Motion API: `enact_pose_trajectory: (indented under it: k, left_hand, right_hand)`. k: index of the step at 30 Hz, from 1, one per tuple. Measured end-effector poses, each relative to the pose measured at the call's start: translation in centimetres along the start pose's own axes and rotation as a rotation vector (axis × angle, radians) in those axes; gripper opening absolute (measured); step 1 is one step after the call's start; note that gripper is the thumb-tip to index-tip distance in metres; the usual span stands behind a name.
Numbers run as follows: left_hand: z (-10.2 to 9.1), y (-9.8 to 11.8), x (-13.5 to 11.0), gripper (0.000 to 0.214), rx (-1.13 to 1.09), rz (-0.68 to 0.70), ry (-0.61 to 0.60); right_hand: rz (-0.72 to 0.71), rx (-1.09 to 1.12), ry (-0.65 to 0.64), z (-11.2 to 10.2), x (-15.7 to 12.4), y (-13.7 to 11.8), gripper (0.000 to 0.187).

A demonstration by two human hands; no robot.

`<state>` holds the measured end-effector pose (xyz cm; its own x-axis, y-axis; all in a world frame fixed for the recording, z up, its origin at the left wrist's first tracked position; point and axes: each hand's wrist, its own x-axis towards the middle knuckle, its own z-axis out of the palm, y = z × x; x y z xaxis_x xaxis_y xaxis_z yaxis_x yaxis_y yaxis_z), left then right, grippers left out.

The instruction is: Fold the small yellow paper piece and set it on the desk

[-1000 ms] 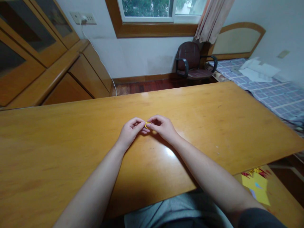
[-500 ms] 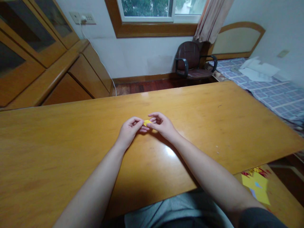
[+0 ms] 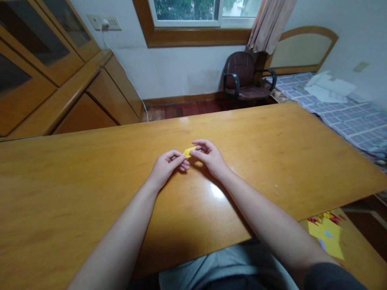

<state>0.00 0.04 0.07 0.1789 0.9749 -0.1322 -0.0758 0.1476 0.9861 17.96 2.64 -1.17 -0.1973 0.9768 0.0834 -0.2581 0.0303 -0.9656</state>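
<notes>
A small folded piece of yellow paper is held just above the middle of a long wooden table. My left hand is curled, its fingertips pinching the paper's near left edge. My right hand pinches the paper's right side between thumb and forefinger, with the other fingers curved above it. Both forearms rest across the table's near edge.
Yellow and coloured paper sheets lie on a lower surface at the bottom right. Behind the table stand a dark armchair, a bed with a checked cover and wooden cabinets on the left.
The yellow paper has been raised and turned so more of its flat face shows. My right hand has lifted slightly away from the left; both still pinch it.
</notes>
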Motion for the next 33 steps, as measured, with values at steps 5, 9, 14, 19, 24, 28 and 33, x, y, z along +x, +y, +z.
enact_pose_trajectory:
  k: [5,9,14,19,24,28,33]
  left_hand:
    - [-0.12,-0.20,0.08,0.030,0.016,0.015,0.020]
    - [-0.05,-0.09,0.00,0.031,0.030,0.013,0.007]
    - [0.05,0.04,-0.12,0.030,0.015,0.008,0.002]
    - [0.11,0.11,-0.15,0.031,0.036,0.006,0.010]
    - [0.14,0.07,-0.05,0.031,0.036,0.007,0.013]
    - [0.28,0.17,-0.11,0.032,0.038,0.006,0.003]
    - [0.43,0.37,-0.23,0.030,0.045,0.011,-0.006]
  right_hand:
    - [0.056,0.054,-0.079,0.15,-0.22,-0.02,0.046]
    - [0.061,0.060,-0.075,0.19,-0.27,-0.06,0.046]
    - [0.056,0.068,-0.076,0.22,-0.18,-0.17,0.044]
    - [0.051,0.055,-0.066,0.23,-0.09,-0.06,0.044]
    - [0.060,0.053,-0.077,0.32,-0.15,-0.10,0.044]
    - [0.065,0.053,-0.079,0.36,-0.21,-0.20,0.045]
    - [0.063,0.055,-0.054,0.32,-0.18,-0.17,0.049]
